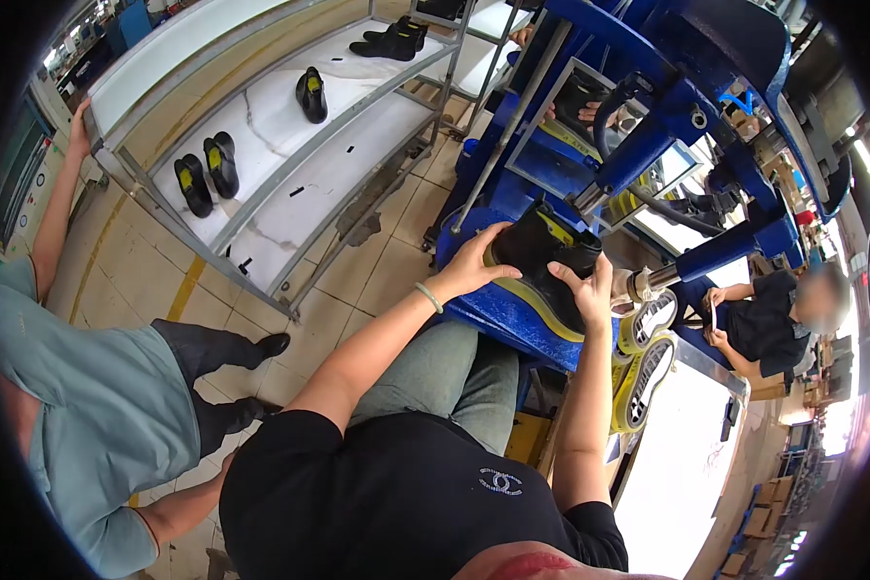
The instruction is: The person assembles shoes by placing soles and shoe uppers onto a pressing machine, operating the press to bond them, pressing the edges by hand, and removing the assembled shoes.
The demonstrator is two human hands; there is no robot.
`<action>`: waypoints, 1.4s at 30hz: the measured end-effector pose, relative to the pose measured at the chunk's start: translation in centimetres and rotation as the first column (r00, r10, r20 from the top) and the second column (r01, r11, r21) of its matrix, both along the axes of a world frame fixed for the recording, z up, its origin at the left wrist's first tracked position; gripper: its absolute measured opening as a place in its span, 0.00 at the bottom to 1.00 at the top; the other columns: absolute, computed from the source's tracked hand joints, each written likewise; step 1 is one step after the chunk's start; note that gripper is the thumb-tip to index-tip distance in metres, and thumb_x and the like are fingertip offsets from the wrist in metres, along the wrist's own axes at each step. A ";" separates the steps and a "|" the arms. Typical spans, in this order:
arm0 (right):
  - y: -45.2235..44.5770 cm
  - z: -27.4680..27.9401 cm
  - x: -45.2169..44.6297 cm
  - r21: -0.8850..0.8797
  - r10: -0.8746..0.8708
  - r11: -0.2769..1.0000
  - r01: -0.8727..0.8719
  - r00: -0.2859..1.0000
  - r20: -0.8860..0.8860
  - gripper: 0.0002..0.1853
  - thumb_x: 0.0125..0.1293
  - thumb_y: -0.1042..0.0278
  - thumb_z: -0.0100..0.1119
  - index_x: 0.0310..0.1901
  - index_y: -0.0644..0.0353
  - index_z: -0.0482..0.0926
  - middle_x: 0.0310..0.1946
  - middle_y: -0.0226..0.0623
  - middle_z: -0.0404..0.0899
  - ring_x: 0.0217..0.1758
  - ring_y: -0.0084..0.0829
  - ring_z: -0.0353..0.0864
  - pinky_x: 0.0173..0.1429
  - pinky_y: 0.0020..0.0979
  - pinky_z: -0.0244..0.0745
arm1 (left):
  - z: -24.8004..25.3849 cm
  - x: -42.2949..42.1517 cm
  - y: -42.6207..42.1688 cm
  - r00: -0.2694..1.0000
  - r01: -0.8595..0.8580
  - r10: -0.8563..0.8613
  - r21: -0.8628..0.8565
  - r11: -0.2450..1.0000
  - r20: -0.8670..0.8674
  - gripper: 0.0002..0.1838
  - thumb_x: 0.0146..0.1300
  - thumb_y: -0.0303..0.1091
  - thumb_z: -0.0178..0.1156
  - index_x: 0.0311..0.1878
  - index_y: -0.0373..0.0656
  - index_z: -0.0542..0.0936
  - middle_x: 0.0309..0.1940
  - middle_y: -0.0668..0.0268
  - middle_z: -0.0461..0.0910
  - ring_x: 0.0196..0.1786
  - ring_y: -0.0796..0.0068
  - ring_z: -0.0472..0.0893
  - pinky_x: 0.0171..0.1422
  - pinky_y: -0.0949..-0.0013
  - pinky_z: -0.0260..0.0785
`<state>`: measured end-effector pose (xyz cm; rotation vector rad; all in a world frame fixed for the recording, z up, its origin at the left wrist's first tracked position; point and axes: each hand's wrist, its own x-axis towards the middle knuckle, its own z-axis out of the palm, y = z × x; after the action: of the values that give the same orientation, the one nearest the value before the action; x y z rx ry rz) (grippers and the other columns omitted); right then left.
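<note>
A black shoe (541,282) with a yellow-green sole edge is between my two hands, low on the blue press machine (493,311). My left hand (478,263) closes around one end of the shoe, thumb along its side. On the other side, my right hand (587,288) grips the shoe's dark upper with thumb and fingers. Part of the shoe is hidden by my fingers. Right of my right hand, loose yellow-edged soles (645,384) lie by a white-topped table (681,435).
A metal rack (251,224) at the left carries several black shoes (310,95). One person (116,387) stands at the left with a hand on the rack. Another person (768,314) is at the right. Blue press cylinders (648,145) hang above my hands.
</note>
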<state>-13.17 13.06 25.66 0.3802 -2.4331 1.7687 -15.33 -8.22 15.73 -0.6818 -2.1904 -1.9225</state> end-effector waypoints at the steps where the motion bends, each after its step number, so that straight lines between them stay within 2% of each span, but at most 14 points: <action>1: 0.0 -0.1 0.1 0.001 0.000 1.000 0.000 1.000 0.001 0.24 0.51 0.73 0.74 0.49 0.65 0.75 0.40 0.35 0.83 0.42 0.26 0.81 0.51 0.27 0.74 | -0.1 -0.1 0.0 1.000 0.011 -0.011 0.028 1.000 0.002 0.45 0.50 0.42 0.75 0.68 0.39 0.63 0.62 0.51 0.70 0.64 0.57 0.71 0.68 0.62 0.63; 3: -0.2 -0.5 0.7 0.108 -0.106 0.987 0.121 0.986 -0.129 0.24 0.52 0.68 0.75 0.48 0.64 0.74 0.40 0.37 0.82 0.43 0.26 0.79 0.50 0.29 0.73 | -0.2 -0.2 0.0 1.000 0.021 -0.021 0.058 0.998 0.006 0.45 0.49 0.43 0.75 0.67 0.39 0.64 0.61 0.51 0.71 0.63 0.56 0.72 0.67 0.62 0.63; 5: 0.4 -1.0 2.1 0.195 -0.085 0.975 0.107 0.989 -0.118 0.31 0.52 0.65 0.76 0.55 0.66 0.71 0.45 0.43 0.81 0.49 0.33 0.80 0.56 0.32 0.72 | -0.2 -0.3 0.0 0.995 -0.047 0.045 -0.025 0.999 -0.093 0.45 0.49 0.40 0.76 0.68 0.37 0.63 0.60 0.54 0.72 0.63 0.61 0.73 0.67 0.65 0.64; 7: 2.5 -4.3 4.0 0.552 -0.273 0.754 0.357 0.934 -0.231 0.38 0.50 0.64 0.77 0.61 0.66 0.69 0.52 0.48 0.78 0.55 0.36 0.78 0.61 0.33 0.71 | -0.8 -0.6 0.1 0.997 -0.038 0.036 -0.020 0.999 -0.072 0.44 0.49 0.39 0.75 0.68 0.37 0.64 0.61 0.54 0.71 0.64 0.61 0.72 0.68 0.65 0.63; 8: 3.7 -4.9 4.7 0.552 -0.273 0.755 0.354 0.935 -0.226 0.38 0.50 0.64 0.77 0.61 0.66 0.69 0.52 0.48 0.78 0.55 0.36 0.78 0.61 0.33 0.71 | -0.8 -0.6 0.2 0.998 -0.029 0.027 -0.028 0.999 -0.060 0.44 0.50 0.39 0.75 0.68 0.37 0.64 0.63 0.54 0.70 0.65 0.62 0.71 0.68 0.65 0.63; 10: 6.9 -6.0 5.7 0.535 -0.168 0.793 0.292 0.948 -0.269 0.43 0.45 0.64 0.79 0.64 0.66 0.68 0.57 0.49 0.75 0.58 0.37 0.75 0.64 0.35 0.69 | -0.8 -0.7 0.3 0.996 -0.010 0.008 -0.016 1.000 -0.087 0.44 0.50 0.39 0.75 0.68 0.36 0.63 0.64 0.54 0.68 0.67 0.62 0.69 0.69 0.65 0.61; 13: 9.3 -6.2 7.3 0.278 -0.304 0.917 0.287 0.952 0.021 0.39 0.41 0.63 0.81 0.57 0.65 0.74 0.51 0.42 0.80 0.54 0.36 0.78 0.61 0.35 0.70 | -1.0 -0.9 0.5 0.993 -0.024 0.018 -0.055 0.998 -0.114 0.45 0.50 0.39 0.75 0.69 0.36 0.63 0.67 0.54 0.64 0.70 0.62 0.64 0.73 0.64 0.56; 14: 10.5 -7.4 7.3 0.216 -0.303 0.933 0.287 0.952 0.044 0.38 0.42 0.66 0.81 0.57 0.65 0.74 0.51 0.40 0.80 0.55 0.31 0.77 0.62 0.33 0.69 | -1.5 -1.1 0.7 0.993 -0.031 0.025 -0.043 0.999 -0.120 0.46 0.49 0.40 0.75 0.68 0.35 0.63 0.67 0.54 0.64 0.70 0.61 0.64 0.73 0.64 0.54; 21: 10.9 -10.1 6.6 -0.214 -0.292 0.932 0.292 0.956 0.029 0.34 0.39 0.79 0.78 0.53 0.63 0.74 0.46 0.31 0.77 0.52 0.26 0.74 0.61 0.26 0.65 | -2.8 -1.8 1.8 0.998 0.042 -0.046 0.084 0.996 0.045 0.40 0.46 0.29 0.76 0.63 0.34 0.68 0.58 0.61 0.72 0.61 0.69 0.72 0.67 0.68 0.63; 24: 10.9 -10.0 6.5 -0.214 -0.276 0.939 0.270 0.961 -0.001 0.37 0.40 0.80 0.77 0.57 0.65 0.73 0.48 0.31 0.78 0.53 0.26 0.74 0.62 0.26 0.65 | -2.8 -1.9 1.8 0.990 0.080 -0.095 0.139 0.987 0.105 0.39 0.46 0.27 0.75 0.63 0.35 0.68 0.57 0.61 0.73 0.59 0.70 0.73 0.66 0.69 0.64; 28: 11.5 -9.7 6.7 -0.119 -0.205 0.970 0.210 0.977 0.051 0.45 0.42 0.74 0.78 0.65 0.63 0.68 0.58 0.35 0.74 0.63 0.28 0.69 0.70 0.29 0.59 | -1.7 -1.2 1.9 0.977 0.063 -0.089 0.139 0.988 0.193 0.38 0.48 0.26 0.74 0.64 0.37 0.67 0.55 0.61 0.76 0.57 0.71 0.75 0.63 0.68 0.68; 31: 11.5 -9.1 7.0 -0.065 -0.231 0.970 0.235 0.971 0.065 0.46 0.42 0.74 0.78 0.66 0.62 0.66 0.58 0.35 0.74 0.64 0.28 0.68 0.70 0.29 0.58 | -1.4 -1.1 1.9 0.973 0.099 -0.125 0.139 0.985 0.194 0.40 0.49 0.28 0.74 0.65 0.38 0.66 0.57 0.60 0.75 0.58 0.70 0.75 0.64 0.67 0.67; 37: 11.2 -9.3 7.1 -0.169 -0.210 0.960 0.221 0.974 0.080 0.40 0.44 0.80 0.74 0.63 0.65 0.67 0.54 0.33 0.75 0.59 0.27 0.70 0.66 0.28 0.62 | -1.4 -1.1 1.6 0.977 0.081 -0.089 0.050 0.995 0.192 0.41 0.50 0.30 0.73 0.67 0.37 0.64 0.59 0.59 0.74 0.60 0.69 0.74 0.65 0.67 0.66; 42: 11.3 -9.8 7.1 -0.217 -0.227 0.946 0.240 0.970 0.083 0.41 0.42 0.77 0.76 0.63 0.64 0.69 0.55 0.34 0.76 0.60 0.28 0.71 0.68 0.29 0.60 | -1.6 -1.5 1.7 0.973 0.095 -0.124 0.148 0.984 0.194 0.41 0.47 0.26 0.73 0.66 0.38 0.66 0.56 0.61 0.76 0.59 0.70 0.75 0.65 0.68 0.66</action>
<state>-6.09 24.32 15.83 0.0173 -2.1706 1.9411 -16.79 -6.51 14.16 -0.6207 -2.1452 -2.2680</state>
